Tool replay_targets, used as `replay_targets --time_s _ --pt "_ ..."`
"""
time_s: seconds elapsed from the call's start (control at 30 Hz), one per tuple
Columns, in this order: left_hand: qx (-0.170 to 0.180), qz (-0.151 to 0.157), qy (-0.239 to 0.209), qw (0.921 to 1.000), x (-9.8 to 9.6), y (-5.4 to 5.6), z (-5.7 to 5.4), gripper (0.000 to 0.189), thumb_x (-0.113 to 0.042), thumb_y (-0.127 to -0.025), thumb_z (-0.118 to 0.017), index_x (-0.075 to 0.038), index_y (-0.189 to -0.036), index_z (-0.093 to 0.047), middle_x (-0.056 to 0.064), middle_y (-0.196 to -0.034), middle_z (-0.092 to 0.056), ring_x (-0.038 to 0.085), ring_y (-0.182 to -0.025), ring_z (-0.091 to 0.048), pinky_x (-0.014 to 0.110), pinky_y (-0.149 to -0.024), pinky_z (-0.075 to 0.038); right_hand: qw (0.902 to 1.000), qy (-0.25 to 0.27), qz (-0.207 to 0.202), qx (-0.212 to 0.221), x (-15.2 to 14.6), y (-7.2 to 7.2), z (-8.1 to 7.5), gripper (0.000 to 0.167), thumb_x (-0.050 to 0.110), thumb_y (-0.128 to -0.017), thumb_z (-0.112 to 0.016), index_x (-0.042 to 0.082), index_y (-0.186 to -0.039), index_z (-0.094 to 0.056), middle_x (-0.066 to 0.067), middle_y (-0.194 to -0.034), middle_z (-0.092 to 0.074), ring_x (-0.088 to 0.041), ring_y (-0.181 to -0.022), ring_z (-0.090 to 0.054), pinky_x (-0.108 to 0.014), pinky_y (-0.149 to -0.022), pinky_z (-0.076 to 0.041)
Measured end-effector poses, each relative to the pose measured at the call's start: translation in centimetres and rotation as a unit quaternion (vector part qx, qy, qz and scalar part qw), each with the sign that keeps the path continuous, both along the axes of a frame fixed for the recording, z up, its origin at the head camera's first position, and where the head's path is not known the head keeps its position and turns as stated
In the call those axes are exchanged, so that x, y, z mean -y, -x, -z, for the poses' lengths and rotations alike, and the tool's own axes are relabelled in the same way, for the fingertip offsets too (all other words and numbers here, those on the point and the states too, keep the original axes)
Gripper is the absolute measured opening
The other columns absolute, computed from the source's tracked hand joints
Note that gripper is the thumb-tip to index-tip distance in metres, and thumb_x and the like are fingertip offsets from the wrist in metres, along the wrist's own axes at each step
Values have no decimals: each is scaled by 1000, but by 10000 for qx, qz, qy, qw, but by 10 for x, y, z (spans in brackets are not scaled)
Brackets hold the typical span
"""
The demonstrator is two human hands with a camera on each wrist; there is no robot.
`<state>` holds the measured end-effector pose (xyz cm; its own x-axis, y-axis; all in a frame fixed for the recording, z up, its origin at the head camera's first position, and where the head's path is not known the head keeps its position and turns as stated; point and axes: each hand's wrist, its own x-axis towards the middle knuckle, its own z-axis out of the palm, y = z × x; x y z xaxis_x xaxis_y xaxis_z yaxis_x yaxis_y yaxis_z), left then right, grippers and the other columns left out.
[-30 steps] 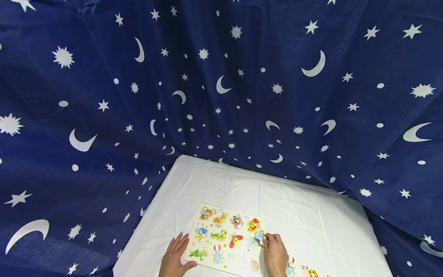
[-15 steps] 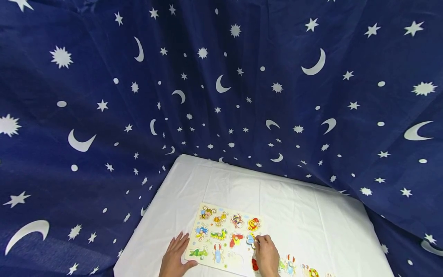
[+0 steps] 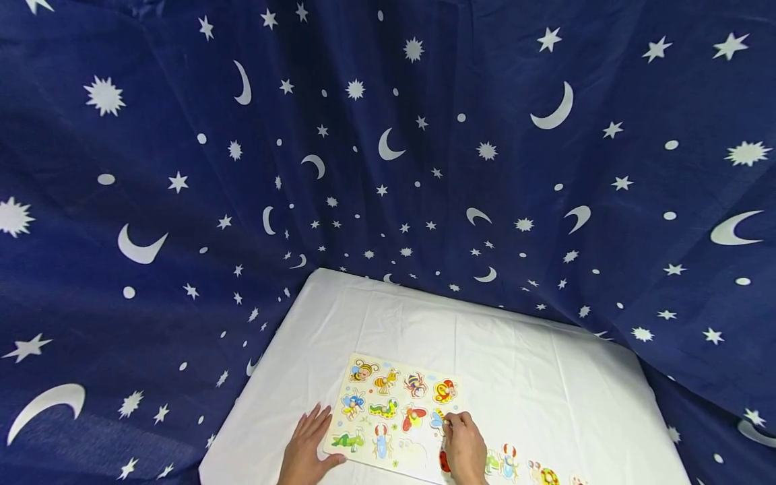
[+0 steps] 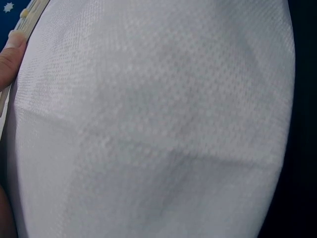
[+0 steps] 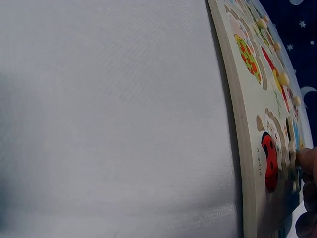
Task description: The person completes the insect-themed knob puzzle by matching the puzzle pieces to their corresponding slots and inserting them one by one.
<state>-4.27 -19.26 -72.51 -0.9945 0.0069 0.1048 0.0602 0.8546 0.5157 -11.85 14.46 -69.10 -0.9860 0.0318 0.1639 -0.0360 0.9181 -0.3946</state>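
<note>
A wooden peg puzzle board with insect pieces lies on the white cloth. My right hand is at the board's right side, thumb and fingertips pinching the knob of a blue-winged insect puzzle piece over the second row. In the right wrist view, the fingertips show at the right edge, beyond a red ladybug picture in a recess. My left hand rests flat by the board's left edge, its thumb touching the lower left corner. That thumb also shows in the left wrist view.
Several loose pieces lie right of the board, among them a blue beetle piece and a spotted piece. The table's white cloth meets a dark blue curtain with stars and moons at the back and sides.
My right hand has moved left onto the board with the blue-winged piece, which now sits lower, over the second row's right end. The left hand has stayed put.
</note>
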Motion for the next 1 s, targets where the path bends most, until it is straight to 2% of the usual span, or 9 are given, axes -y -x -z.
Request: replay_targets --time_s 0.3,0.57,0.8,1.0 --pt "-279 -73 124 9995 -1 1 4 102 -83 -61 -58 -15 -138 -55 -4 -147 -51 26 -141 -40 4 -117 14 9999 -74 0 -148 -1 0 1 12 10 -78 -80 14 -87 -73 1 -82 -62 -19 -73 -63 -38 -57 -55" --pt "-67 19 -32 10000 0 0 1 103 -82 -63 -60 -13 -139 -54 -3 -149 -49 27 -143 -37 4 -117 16 9998 -120 2 -157 -1 -1 3 13 11 -77 -81 15 -87 -73 1 -82 -61 -17 -72 -62 -36 -55 -55" --pt "-109 14 85 9999 -1 -1 0 104 -85 -63 -57 -13 -138 -55 -4 -149 -49 26 -143 -37 5 -118 15 9993 -122 -91 -354 -2 -4 7 11 12 -80 -79 14 -90 -73 0 -82 -60 -17 -68 -60 -32 -50 -51" --pt "34 7 54 10000 0 -1 1 104 -84 -63 -57 -12 -138 -55 -2 -149 -49 28 -143 -37 4 -116 17 9993 -169 -25 -340 -1 -4 7 13 13 -78 -81 15 -89 -74 2 -81 -59 -14 -68 -59 -32 -51 -50"
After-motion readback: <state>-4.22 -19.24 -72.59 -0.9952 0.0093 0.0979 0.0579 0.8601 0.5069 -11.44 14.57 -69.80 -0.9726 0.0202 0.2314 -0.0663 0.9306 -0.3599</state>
